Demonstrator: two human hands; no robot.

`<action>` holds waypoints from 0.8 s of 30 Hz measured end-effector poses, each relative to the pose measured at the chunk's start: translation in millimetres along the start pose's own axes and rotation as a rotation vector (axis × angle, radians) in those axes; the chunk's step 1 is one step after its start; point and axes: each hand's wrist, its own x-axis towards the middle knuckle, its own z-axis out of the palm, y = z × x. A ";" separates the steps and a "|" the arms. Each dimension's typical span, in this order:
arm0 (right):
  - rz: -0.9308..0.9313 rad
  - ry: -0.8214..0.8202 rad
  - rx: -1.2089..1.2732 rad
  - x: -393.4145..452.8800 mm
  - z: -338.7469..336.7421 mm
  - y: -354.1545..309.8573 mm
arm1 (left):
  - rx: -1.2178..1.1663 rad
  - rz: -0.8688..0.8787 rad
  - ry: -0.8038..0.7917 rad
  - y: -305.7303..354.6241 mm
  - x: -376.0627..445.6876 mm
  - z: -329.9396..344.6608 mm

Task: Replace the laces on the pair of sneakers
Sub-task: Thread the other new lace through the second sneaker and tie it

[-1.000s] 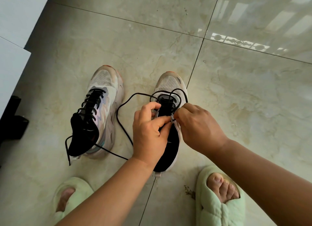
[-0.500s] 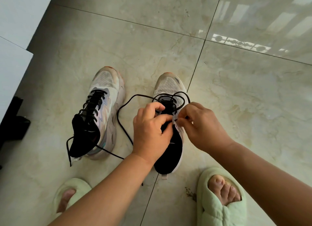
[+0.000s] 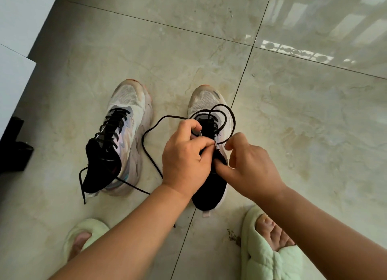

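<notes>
The left hand (image 3: 186, 160) covers the middle of the right-hand sneaker (image 3: 209, 145), hiding its eyelets. Whether the right hand (image 3: 251, 164) pinches the black lace (image 3: 227, 120) cannot be told. Both slippers (image 3: 270, 256) are cut off by the lower edge; the dark object (image 3: 14, 152) runs off the left edge.
</notes>
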 end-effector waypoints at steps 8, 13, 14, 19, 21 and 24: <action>0.218 0.141 0.187 1.4 3.4 2.4 | -0.004 0.036 0.130 -13.8 -19.7 -25.8; 0.246 0.142 0.181 3.2 5.1 1.3 | 0.054 0.022 0.171 -30.0 -31.5 -42.7; 0.258 0.150 0.188 2.8 5.7 1.1 | 0.060 0.006 0.173 -34.6 -33.8 -46.5; 0.214 0.098 0.188 3.2 5.6 1.8 | 0.085 -0.229 0.104 -50.3 -38.2 -54.4; 0.191 0.040 0.252 4.6 1.4 3.6 | 0.050 -0.261 0.005 -46.3 -34.8 -50.3; 0.178 0.041 0.475 10.2 -6.7 4.6 | -0.060 -0.282 -0.076 -34.9 -25.7 -44.5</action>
